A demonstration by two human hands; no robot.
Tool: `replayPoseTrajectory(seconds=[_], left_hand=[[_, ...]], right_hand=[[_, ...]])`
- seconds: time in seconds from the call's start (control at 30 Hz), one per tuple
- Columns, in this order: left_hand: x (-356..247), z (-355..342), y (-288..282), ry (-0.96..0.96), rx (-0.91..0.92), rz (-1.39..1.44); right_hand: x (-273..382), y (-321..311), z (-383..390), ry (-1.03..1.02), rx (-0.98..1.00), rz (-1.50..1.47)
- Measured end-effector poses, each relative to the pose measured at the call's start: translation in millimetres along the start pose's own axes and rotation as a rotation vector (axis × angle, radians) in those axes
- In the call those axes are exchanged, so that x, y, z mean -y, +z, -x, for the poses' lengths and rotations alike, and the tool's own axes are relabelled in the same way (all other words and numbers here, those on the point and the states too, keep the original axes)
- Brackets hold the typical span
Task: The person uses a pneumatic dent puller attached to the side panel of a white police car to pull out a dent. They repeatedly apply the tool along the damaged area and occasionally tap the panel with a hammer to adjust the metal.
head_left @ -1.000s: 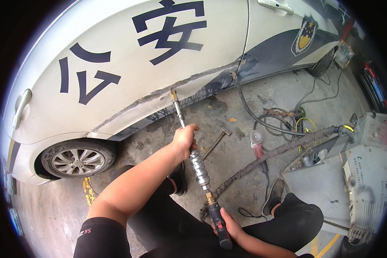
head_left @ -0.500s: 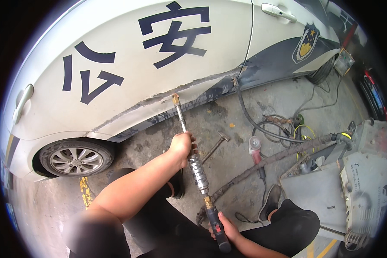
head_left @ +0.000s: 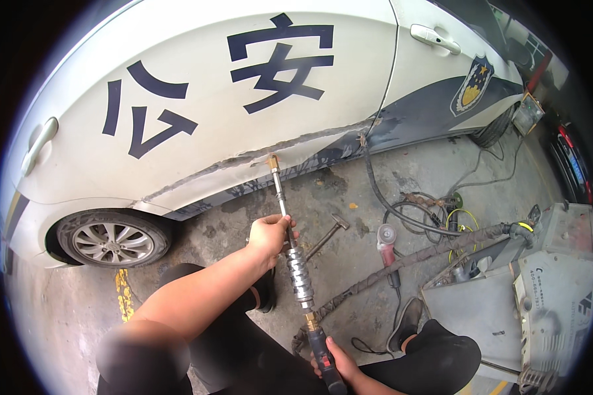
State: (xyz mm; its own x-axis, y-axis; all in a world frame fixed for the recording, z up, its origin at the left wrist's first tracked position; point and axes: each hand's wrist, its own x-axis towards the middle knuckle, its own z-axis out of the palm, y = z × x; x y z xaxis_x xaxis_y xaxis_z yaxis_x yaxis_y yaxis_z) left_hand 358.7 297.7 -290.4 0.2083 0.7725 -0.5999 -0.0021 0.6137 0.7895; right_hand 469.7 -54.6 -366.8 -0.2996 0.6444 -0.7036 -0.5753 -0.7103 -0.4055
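Observation:
A slide-hammer dent puller [head_left: 301,280] runs from my lap up to the white car's dented door [head_left: 224,131]. Its brass tip meets the panel just below a long scraped crease, seemingly touching it. My left hand [head_left: 269,238] is closed around the slim shaft, right above the ribbed chrome weight. Lower down, my right hand [head_left: 341,362] wraps the black handle with the red switch; some of its fingers are hidden behind the handle.
On the concrete lie a hammer [head_left: 328,237] and a red-grey angle grinder [head_left: 387,245]. A wrapped thick cable [head_left: 408,262] crosses to a grey machine cart [head_left: 481,316] at right. Another cable [head_left: 369,171] is clamped to the car's lower edge. A wheel [head_left: 115,240] stands at left.
The whole scene sits slightly lower in the picture at the car side, as the view shifted. Both hands keep their holds on the dent puller, and its tip remains by the crease.

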Motion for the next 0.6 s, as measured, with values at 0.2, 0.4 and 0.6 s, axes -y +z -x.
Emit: replayPoseTrajectory(seconds=[0.2, 0.4, 0.6], left_hand=[[-0.2, 3.4, -2.2, 0.011, -0.006, -0.014], [-1.7, 5.8, -3.6, 0.014, 0.001, -0.006], [-4.0, 7.2, -2.8, 0.012, -0.007, -0.015]], right_hand=[[1.3, 3.9, 2.7, -0.027, -0.007, 0.024], [2.0, 6.8, 3.9, -0.04, -0.011, 0.025], [7.0, 9.4, 7.2, -0.061, 0.0, 0.049]])
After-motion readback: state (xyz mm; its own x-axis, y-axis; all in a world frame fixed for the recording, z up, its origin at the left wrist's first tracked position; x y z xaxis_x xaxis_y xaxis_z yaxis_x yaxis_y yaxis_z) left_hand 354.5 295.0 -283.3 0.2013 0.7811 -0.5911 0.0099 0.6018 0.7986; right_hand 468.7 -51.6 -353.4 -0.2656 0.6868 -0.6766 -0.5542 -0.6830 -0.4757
